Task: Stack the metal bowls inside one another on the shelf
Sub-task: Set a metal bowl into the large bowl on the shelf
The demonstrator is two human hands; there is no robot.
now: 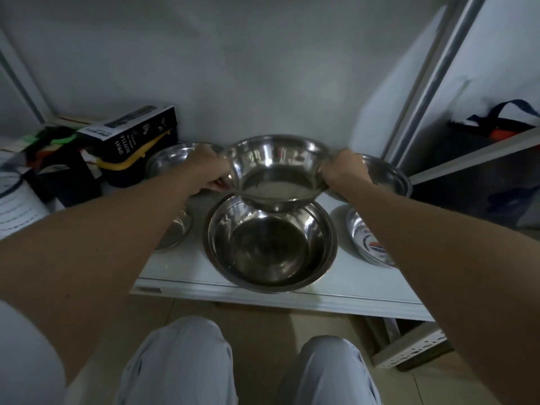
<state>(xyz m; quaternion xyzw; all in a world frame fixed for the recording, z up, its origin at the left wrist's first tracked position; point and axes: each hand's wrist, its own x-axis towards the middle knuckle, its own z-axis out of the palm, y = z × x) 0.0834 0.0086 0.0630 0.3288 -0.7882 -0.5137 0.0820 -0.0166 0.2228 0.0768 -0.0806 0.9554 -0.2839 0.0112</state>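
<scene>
— White shelf [187,267], grey wall behind, dim light. Grip?

— Both closed on one bowl. Left hand [208,170] pinching the left rim, right hand [342,173] pinching the right rim of the held bowl [276,173]. Lifted, roughly level, hanging just above the far edge of the big bowl [270,244].

— And around that?

— Big bowl sitting at the shelf's front edge, seemingly already doubled, judging by the two rims. Loose bowls either side: back left [165,162], front left [175,229] half hidden by the arm, back right [388,176], front right [368,244] with a sticker inside. Spray-bottle box [131,135] and clutter further left.

— Best way to finish the step?

— Probably bring it nearer, centre it over the big bowl, keep rims level, lower straight until seated, then let go with both hands together. Worth watching the big bowl's overhang at the front edge; no pushing forward.
</scene>
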